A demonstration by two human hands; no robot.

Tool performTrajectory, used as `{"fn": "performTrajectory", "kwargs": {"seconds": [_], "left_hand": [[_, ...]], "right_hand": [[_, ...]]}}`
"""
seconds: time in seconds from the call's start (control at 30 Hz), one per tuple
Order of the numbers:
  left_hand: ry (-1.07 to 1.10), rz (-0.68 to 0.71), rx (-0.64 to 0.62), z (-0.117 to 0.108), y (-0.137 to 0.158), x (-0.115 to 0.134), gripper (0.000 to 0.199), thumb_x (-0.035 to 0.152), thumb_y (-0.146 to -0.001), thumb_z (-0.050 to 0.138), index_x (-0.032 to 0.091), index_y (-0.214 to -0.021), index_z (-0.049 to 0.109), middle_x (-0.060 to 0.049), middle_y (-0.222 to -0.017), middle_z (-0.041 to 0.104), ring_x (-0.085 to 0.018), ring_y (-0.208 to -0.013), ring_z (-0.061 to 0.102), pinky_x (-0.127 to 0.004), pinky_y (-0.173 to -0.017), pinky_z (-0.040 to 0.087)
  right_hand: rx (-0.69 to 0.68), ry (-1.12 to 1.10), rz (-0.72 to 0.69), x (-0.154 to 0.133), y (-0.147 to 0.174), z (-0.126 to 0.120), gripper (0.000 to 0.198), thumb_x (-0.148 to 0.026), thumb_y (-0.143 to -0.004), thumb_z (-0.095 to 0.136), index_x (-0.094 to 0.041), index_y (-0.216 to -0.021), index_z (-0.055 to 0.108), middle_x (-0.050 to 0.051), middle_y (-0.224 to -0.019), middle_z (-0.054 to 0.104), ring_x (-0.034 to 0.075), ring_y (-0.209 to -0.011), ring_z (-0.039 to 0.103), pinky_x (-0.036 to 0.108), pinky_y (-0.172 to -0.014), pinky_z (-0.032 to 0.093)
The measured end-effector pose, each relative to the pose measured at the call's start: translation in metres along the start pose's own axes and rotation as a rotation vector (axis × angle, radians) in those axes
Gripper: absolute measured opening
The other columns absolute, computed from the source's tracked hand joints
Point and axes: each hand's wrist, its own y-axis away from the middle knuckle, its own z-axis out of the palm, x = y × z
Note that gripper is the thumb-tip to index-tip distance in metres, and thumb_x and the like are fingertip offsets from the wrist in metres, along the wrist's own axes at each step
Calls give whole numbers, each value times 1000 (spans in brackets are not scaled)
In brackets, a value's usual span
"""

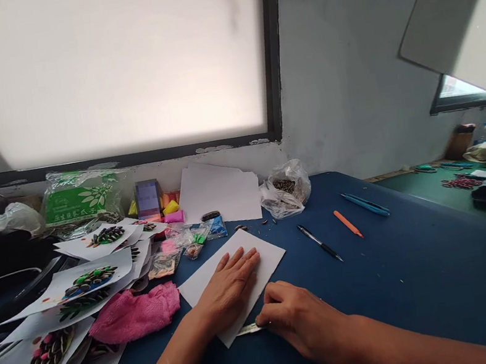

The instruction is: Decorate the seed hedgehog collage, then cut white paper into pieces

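A sheet of white paper lies at a slant on the blue tabletop. My left hand rests flat on it, fingers stretched out and pressing it down. At the sheet's near right edge, my right hand is closed around a thin, pale, blade-like strip. Its tip reaches the paper's near corner, and the rest is hidden in my fist, so I cannot tell its exact kind. Just beyond the paper are a few loose sunflower seeds.
Papers with glued seeds and coloured clay pile up at left, beside a pink cloth. A pen, an orange marker and blue tweezers lie right. Behind stand blank sheets and a seed bag.
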Motion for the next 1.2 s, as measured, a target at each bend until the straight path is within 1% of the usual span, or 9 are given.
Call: {"fn": "performTrajectory", "kwargs": {"seconds": [0.17, 0.37, 0.53, 0.7, 0.83, 0.9, 0.97, 1.07, 1.2], "left_hand": [[-8, 8, 24, 3, -1, -2, 49, 35, -101, 21, 24, -148, 32, 0, -156, 28, -19, -146, 17, -41, -118, 9], [18, 12, 12, 1, 0, 0, 49, 27, -100, 23, 25, -147, 34, 2, -156, 27, -18, -146, 16, -40, -119, 8], [35, -5, 14, -4, 1, 4, 48, 32, -101, 23, 23, -146, 36, -1, -156, 29, -20, -145, 18, -42, -119, 10], [43, 19, 4, -3, 2, 3, 50, 22, -98, 25, 23, -147, 34, -2, -156, 28, -19, -146, 17, -45, -119, 11], [46, 40, 107, 3, 1, -3, 47, 23, -97, 30, 21, -141, 44, -8, -154, 36, -23, -143, 25, -49, -118, 15], [64, 50, 182, 4, 0, -5, 42, 21, -95, 32, 20, -130, 55, -11, -145, 47, -25, -139, 35, -49, -117, 18], [113, 42, 237, 3, 0, -5, 40, 13, -89, 34, 19, -116, 64, -11, -132, 57, -24, -129, 47, -45, -114, 28], [151, 33, 261, -4, 0, -2, 43, 3, -75, 40, 19, -103, 67, -9, -118, 63, -22, -114, 58, -38, -105, 42], [18, 88, 219, -11, 3, 1, 45, 3, -76, 42, 23, -106, 69, -6, -115, 68, -23, -110, 61, -52, -114, 25]], "right_hand": [[20, 25, -21, -3, -4, 4, 21, -18, -93, 49, -18, -90, 70, 5, -88, 57, 13, -78, 53, 21, -66, 41], [-2, -4, -35, -5, -4, 4, 22, -16, -93, 48, -17, -88, 69, 6, -91, 59, 13, -80, 55, 21, -70, 43], [-8, 35, -61, -8, -7, 5, 22, -15, -93, 47, -16, -84, 67, 6, -91, 59, 14, -82, 55, 21, -70, 43], [-25, 29, -73, -12, -4, 4, 22, -18, -94, 47, -17, -86, 68, 5, -90, 58, 13, -80, 53, 21, -68, 42], [-49, -50, -76, -9, 5, -6, 22, -20, -95, 48, -19, -94, 70, 5, -92, 58, 13, -80, 54, 20, -69, 44], [-27, -89, -37, -1, 9, -14, 22, -18, -94, 49, -19, -99, 70, 5, -94, 59, 14, -82, 56, 21, -73, 45], [21, -87, 42, 12, 13, -24, 20, -13, -91, 51, -18, -99, 69, 5, -94, 60, 15, -85, 57, 24, -78, 46], [103, 48, 211, 36, 17, -37, 21, -9, -91, 49, -16, -102, 65, 8, -101, 61, 18, -93, 58, 28, -83, 46], [70, 354, 454, 58, 17, -46, 20, -8, -93, 44, -13, -100, 62, 12, -104, 60, 22, -94, 59, 31, -79, 48]]}}
